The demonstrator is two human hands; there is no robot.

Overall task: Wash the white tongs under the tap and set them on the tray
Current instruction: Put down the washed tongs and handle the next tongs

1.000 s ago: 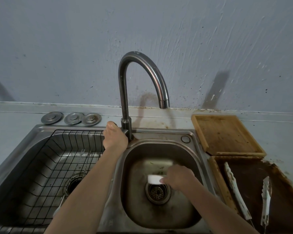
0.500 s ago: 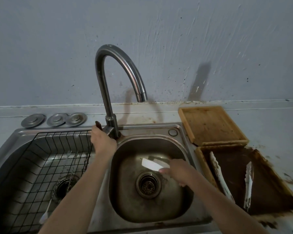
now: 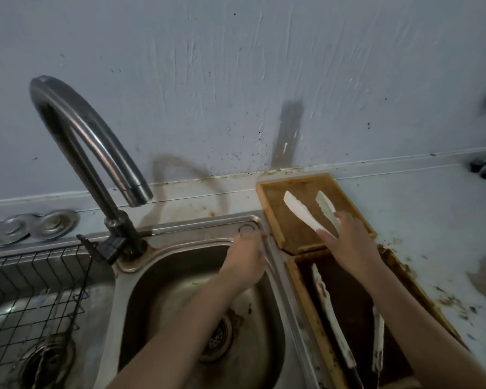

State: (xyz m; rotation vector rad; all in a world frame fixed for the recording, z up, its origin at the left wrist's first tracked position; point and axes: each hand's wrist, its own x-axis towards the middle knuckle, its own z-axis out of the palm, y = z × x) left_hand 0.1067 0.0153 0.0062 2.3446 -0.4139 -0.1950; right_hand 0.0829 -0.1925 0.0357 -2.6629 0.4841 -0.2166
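Right hand holds the white tongs at their hinge end, fingers curled round it. The two blades are splayed apart and reach over the light wooden tray toward the wall. Whether the blades touch the tray floor or hang just above it cannot be told. The tongs are not yet released.

Left hand rests on the rim of the right sink basin, fingers relaxed and holding nothing. The tap shows no water running at its spout.

Risks, as judged from this position:

1. The tongs lie toward the near-right part of the tray, with the hand over the tray's near corner. If let go there, the hinge end could overhang the rim and tip out onto the desk or into the dark soiled tray just beside it.
2. That dark tray carries two dirty tongs and brown residue. The right forearm passes directly above it, so a low withdrawal could brush the mess and carry it back.
3. Wet plastic is likely slippery, so a loose hold could drop the tongs early.
4. The desk to the right is stained, so a miss would mean rewashing.
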